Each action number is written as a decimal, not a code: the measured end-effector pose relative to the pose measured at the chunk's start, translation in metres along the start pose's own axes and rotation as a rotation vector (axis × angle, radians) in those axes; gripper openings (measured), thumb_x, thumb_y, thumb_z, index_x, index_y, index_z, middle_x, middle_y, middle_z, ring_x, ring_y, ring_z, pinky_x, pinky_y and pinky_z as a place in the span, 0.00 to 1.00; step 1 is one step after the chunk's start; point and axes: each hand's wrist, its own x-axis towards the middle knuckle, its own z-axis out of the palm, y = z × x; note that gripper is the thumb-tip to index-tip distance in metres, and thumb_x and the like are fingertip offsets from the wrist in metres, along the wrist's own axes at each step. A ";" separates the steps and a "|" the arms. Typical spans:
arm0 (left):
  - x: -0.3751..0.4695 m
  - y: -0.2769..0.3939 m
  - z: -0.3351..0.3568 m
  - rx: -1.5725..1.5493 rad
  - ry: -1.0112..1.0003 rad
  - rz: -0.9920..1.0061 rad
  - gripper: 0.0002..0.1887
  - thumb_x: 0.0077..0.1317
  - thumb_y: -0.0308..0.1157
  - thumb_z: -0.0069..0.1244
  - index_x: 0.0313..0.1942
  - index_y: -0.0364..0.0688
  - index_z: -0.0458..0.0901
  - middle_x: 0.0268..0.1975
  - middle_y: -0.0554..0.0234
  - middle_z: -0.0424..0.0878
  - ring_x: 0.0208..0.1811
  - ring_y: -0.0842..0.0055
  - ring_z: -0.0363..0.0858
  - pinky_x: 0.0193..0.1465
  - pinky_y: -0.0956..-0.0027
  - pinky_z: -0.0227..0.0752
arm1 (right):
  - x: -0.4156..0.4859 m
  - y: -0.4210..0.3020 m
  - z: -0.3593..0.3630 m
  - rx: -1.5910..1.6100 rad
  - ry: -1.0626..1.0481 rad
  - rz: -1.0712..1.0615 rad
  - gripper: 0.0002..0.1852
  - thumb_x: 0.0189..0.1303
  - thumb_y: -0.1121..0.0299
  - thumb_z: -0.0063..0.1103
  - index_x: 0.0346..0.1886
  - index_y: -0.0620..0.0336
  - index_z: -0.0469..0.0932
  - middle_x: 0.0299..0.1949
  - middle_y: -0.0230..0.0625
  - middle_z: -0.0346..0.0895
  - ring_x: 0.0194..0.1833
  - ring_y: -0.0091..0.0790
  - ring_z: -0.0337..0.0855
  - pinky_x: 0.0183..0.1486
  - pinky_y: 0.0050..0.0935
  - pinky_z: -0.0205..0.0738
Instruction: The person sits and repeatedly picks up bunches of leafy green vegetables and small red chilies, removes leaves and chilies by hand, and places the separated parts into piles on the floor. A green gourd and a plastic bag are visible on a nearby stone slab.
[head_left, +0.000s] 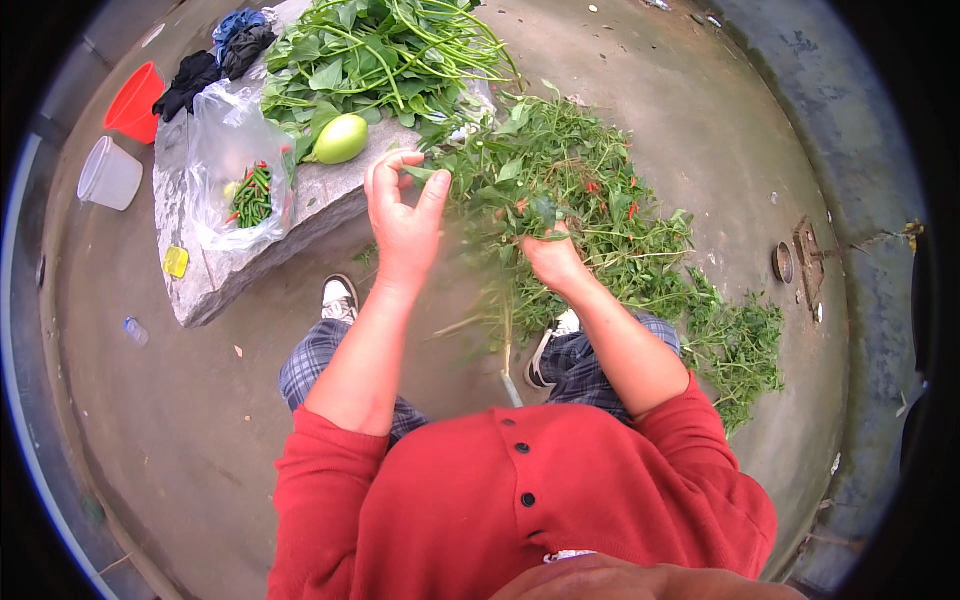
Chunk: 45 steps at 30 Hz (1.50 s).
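Note:
My left hand (409, 202) is raised beside the foliage, its thumb and fingers apart around a green leaf tip; whether it grips the leaf is unclear. My right hand (553, 255) is closed on leafy pepper plant stems (536, 214), partly hidden by leaves. Beyond and to the right spreads a heap of pepper plants (600, 165) with some red peppers on them. On the stone slab (337, 180) a clear plastic bag (217, 165) holds green and red chili peppers (255, 196). A pale green round vegetable (341, 139) lies near a pile of leafy vines (375, 60).
A red plastic bucket (135, 101) and a translucent white bucket (110, 174) stand left of the slab. Dark cloths (191, 79) and a yellow item (175, 261) lie on it. A small plastic bottle (136, 331) is on the ground. A round metal bowl (782, 262) sits far right.

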 end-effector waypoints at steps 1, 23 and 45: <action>0.005 0.001 -0.004 -0.017 0.009 0.031 0.19 0.54 0.35 0.56 0.44 0.38 0.72 0.46 0.57 0.70 0.49 0.70 0.67 0.51 0.69 0.62 | -0.002 0.000 0.001 -0.021 -0.009 0.011 0.14 0.55 0.80 0.45 0.44 0.61 0.75 0.40 0.35 0.77 0.42 0.25 0.74 0.47 0.28 0.68; -0.015 0.010 -0.001 -0.257 -0.520 -0.622 0.16 0.54 0.24 0.56 0.44 0.36 0.74 0.37 0.66 0.79 0.40 0.80 0.76 0.45 0.74 0.70 | -0.025 -0.014 0.017 -0.780 -0.041 -0.425 0.24 0.35 0.83 0.51 0.42 0.57 0.72 0.33 0.36 0.69 0.38 0.42 0.71 0.41 0.32 0.69; -0.021 0.019 -0.006 -0.293 -0.490 -0.381 0.19 0.52 0.30 0.62 0.44 0.37 0.76 0.36 0.69 0.78 0.35 0.84 0.74 0.40 0.77 0.68 | -0.019 -0.019 -0.005 -0.520 -0.407 -0.385 0.24 0.43 0.70 0.64 0.47 0.63 0.71 0.50 0.48 0.67 0.53 0.47 0.68 0.55 0.36 0.64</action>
